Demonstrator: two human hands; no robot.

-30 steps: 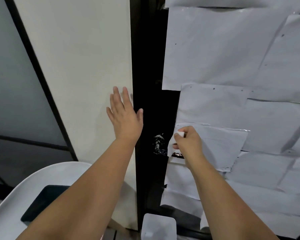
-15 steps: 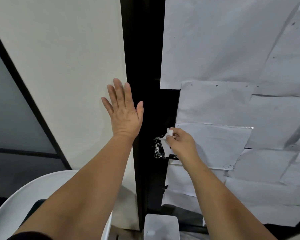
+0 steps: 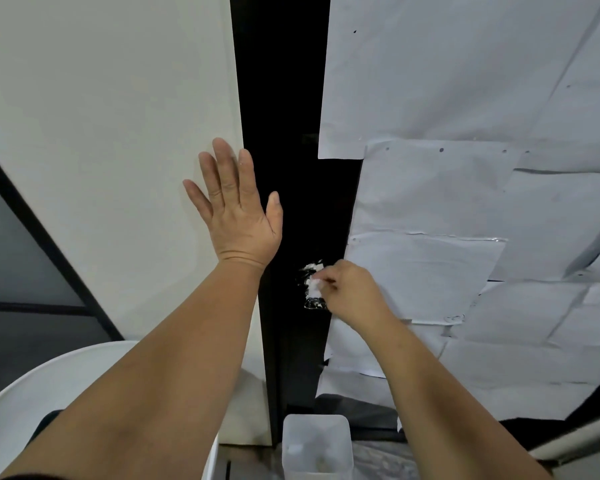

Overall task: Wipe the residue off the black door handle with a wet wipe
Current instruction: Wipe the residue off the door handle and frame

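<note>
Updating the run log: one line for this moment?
step: wiping | right hand: pinches wet wipe on door handle | left hand: flat on wall | residue: remains

One head-worn camera looks forward and down, close to the black door frame (image 3: 284,98).

Most of the black door handle (image 3: 313,287) is hidden: the right hand (image 3: 352,292) and the wet wipe (image 3: 314,286) it pinches cover its right side. Below the handle, the clear plastic container (image 3: 316,445) is cut off by the bottom edge, its contents too blurred to tell.
</note>
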